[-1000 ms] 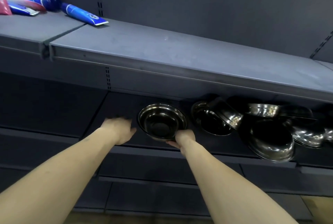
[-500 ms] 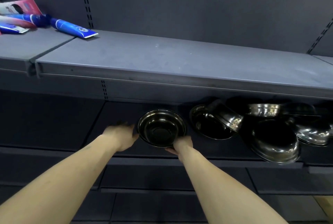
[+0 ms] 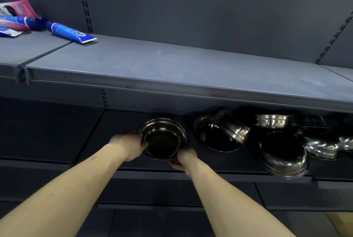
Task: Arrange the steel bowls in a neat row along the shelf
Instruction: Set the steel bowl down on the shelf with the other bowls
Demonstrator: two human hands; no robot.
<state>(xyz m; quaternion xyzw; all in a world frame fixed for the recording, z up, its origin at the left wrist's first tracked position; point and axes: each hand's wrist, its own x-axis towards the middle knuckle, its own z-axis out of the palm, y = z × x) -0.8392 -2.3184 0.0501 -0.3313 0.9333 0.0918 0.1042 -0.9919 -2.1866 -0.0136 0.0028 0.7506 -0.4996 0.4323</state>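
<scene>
A steel bowl (image 3: 163, 137) sits mouth-up on the dark lower shelf (image 3: 114, 122), held between both hands. My left hand (image 3: 129, 146) grips its left rim and my right hand (image 3: 182, 160) holds its near right edge from below. To the right lies a jumble of several steel bowls: an open one (image 3: 212, 135), one tipped on its side (image 3: 234, 128) resting on it, a large tilted bowl (image 3: 282, 156) at the shelf's front edge, and more (image 3: 321, 147) behind, partly hidden under the upper shelf.
The grey upper shelf (image 3: 172, 68) overhangs the bowls. Blue tubes (image 3: 70, 32) and a pink packet (image 3: 17, 8) lie at its far left. Bare dark shelf stretches left of the held bowl. More dark shelf fronts run below.
My left hand has moved right from the bare shelf and closed on the bowl's left rim. The right hand stays on the bowl. The view has tilted slightly downward.
</scene>
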